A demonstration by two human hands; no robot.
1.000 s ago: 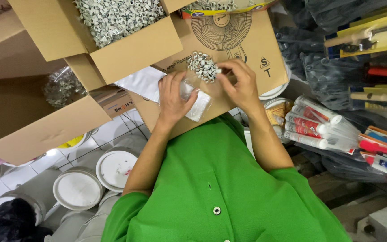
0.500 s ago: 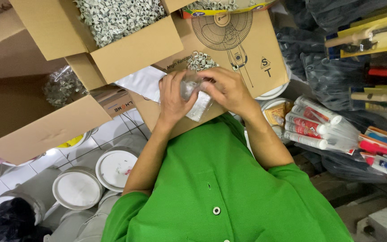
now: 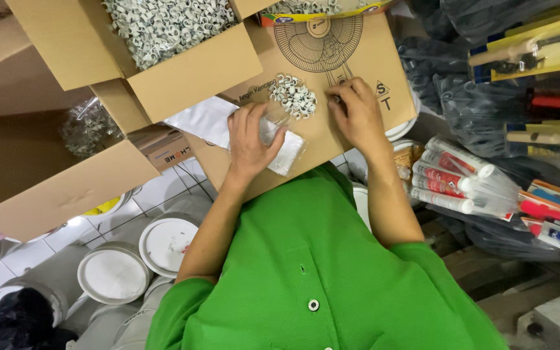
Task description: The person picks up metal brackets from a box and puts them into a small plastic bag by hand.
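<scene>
Cardboard box lid [image 3: 358, 55] serving as worktop: small heap of white ring-shaped clips [image 3: 294, 96] between left hand [image 3: 251, 144], gripping a clear plastic bag [image 3: 279, 139], and right hand [image 3: 356, 115], fingers curled, contents hidden.

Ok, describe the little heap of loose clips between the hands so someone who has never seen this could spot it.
Start at the flat brown cardboard box with a fan line drawing lying across the person's lap. On its top, between the left hand and the right hand, sits a small pile of white plastic ring clips. Unlike the clips filling the open cardboard carton behind it, this heap lies loose and bare.
</scene>
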